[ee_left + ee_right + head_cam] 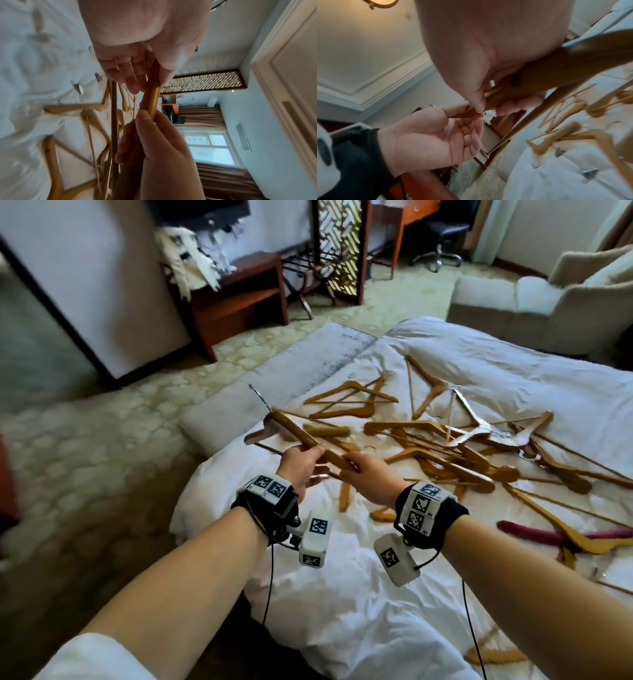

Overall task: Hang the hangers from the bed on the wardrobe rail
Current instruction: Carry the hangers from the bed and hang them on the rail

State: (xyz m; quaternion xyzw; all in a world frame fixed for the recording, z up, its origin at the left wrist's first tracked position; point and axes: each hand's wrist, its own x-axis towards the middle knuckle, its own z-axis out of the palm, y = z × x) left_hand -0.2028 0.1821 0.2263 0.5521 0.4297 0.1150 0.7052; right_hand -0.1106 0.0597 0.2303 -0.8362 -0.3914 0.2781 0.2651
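Observation:
I hold one brown wooden hanger (291,429) in both hands above the near left corner of the white bed (342,594). Its metal hook (258,397) points up and left. My left hand (313,455) pinches one arm of it between thumb and fingers (133,86). My right hand (352,465) grips the same arm just to the right, fingers curled round the wood (556,65). In the left wrist view the hanger's arm (151,97) runs between both hands. A tangled pile of several more wooden hangers (442,440) lies on the bed to the right. No wardrobe rail is in view.
A pink padded hanger (527,534) lies at the pile's near right. Patterned carpet (102,457) stretches to the left. Beyond the bed stand a dark wooden side table (239,299), a lattice screen (339,244) and a pale armchair (534,299).

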